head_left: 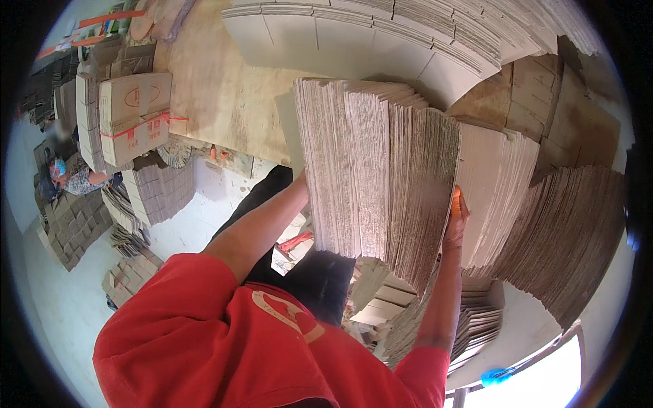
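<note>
A thick cardboard stack [374, 170], grey-brown and slanting, its layered edges rough and ridged, stands before the red shirt [197, 326]. The right hand [457, 219] clamps its side; the left hand [300, 185] is mostly hidden, fingers impossible to tell.

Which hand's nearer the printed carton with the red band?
Left. The left hand, mostly hidden by the cardboard stack, is right of the carton; the right hand, at the stack's right side, is farther.

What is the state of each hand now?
Left hand: mostly hidden behind the cardboard stack; open or closed cannot be told.
Right hand: at the stack's right side; open or closed cannot be told.
</note>
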A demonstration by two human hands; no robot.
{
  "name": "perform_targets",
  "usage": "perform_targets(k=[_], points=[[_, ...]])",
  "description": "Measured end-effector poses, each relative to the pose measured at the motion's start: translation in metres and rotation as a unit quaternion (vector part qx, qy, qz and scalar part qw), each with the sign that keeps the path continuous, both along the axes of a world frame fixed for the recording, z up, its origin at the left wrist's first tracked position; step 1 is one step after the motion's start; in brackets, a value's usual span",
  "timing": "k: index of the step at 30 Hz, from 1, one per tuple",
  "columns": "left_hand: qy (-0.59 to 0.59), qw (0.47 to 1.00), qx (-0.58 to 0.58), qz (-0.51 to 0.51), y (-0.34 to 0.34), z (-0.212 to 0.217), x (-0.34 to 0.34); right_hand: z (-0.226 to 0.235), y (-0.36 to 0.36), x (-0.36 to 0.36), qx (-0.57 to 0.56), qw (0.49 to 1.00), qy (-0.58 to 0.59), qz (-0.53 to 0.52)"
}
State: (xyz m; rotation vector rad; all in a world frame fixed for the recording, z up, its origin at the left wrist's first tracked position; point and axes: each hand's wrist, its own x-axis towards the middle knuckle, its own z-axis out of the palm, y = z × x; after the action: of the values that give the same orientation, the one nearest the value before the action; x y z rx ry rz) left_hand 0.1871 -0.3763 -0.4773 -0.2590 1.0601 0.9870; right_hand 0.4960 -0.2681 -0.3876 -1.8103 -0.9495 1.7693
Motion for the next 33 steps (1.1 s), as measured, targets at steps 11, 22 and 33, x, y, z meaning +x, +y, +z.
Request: perform_targets(k=[11,22,33], points=[[0.154,0.985,0.066,-0.043,0.006,0.068,0.005,-0.026,0.005,0.045,-0.120,0.989,0.081,-0.015],[0.189,0.982,-0.002,-0.022,0.005,0.058,0.024,0.004,0.021,0.117,0.029,0.944,-0.322,-0.063],[0.169,0.985,0.022,-0.030,-0.002,0.045,0.014,-0.044,0.066,0.166,0.129,0.793,-0.580,0.135]])
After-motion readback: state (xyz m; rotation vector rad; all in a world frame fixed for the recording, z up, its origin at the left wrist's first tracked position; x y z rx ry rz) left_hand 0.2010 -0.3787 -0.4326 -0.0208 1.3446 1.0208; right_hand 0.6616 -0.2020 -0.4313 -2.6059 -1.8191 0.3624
